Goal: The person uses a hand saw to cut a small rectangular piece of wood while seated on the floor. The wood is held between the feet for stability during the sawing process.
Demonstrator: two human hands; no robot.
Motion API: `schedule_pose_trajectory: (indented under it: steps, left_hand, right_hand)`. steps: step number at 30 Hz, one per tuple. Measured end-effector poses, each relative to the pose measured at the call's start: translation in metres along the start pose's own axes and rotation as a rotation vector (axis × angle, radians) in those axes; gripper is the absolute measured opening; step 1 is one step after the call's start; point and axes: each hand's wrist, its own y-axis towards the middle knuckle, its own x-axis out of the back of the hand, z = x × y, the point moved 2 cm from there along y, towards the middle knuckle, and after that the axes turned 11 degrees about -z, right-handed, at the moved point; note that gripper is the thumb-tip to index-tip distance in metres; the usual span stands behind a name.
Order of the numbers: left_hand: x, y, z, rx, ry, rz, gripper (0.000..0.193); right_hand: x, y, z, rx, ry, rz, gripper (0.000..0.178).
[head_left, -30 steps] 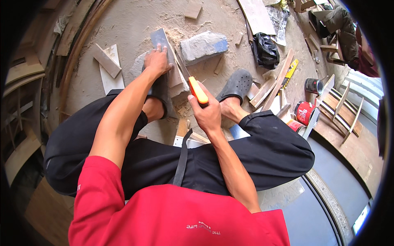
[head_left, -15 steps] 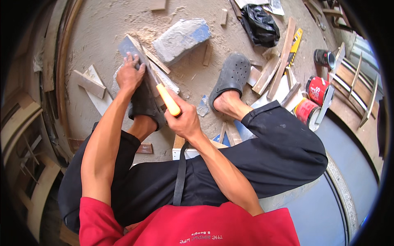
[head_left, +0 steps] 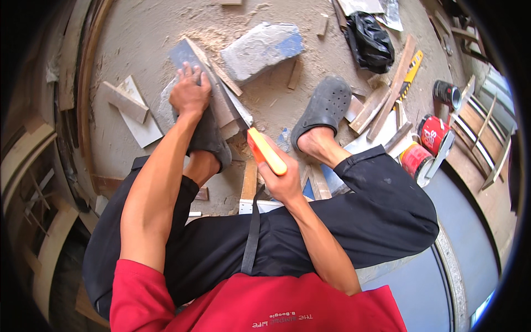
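Observation:
My right hand is closed round the yellow-and-orange handle of a handsaw, whose blade runs up and left along a board. That board slants away from me, its far end bluish grey. My left hand lies on it with fingers stretched out, pressing from above. The left black clog is beside and partly over the board, below that hand. A thin wood strip lies along the board's right side. Most of the saw's blade is hard to make out.
A grey block lies beyond the board, amid sawdust. Offcuts are at the left. To the right are my other clog, a black plastic bag, wood strips, a yellow-and-black tool and red cans.
My right hand has drawn the saw back toward me and to the right. The left hand stays on the board. The whole view has shifted slightly.

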Motion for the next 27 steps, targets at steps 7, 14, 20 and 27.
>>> schedule_pose_trajectory:
  steps: [7, 14, 20, 27]
  left_hand:
    - [-0.007, 0.001, 0.000, 0.037, -0.053, -0.018, 0.047]
    - [-0.001, 0.002, -0.008, 0.148, -0.111, 0.018, 0.050]
    - [0.000, -0.003, 0.001, 0.121, -0.181, -0.056, 0.052]
    - [0.004, -0.001, -0.003, 0.002, -0.183, -0.027, 0.057]
  right_hand:
    - [-0.019, 0.032, 0.007, -0.054, -0.038, 0.055, 0.050]
    - [-0.013, 0.011, -0.010, -0.172, -0.070, 0.037, 0.051]
    - [0.012, -0.015, 0.003, -0.179, -0.095, 0.083, 0.054]
    - [-0.005, 0.016, -0.012, -0.381, -0.119, 0.087, 0.053]
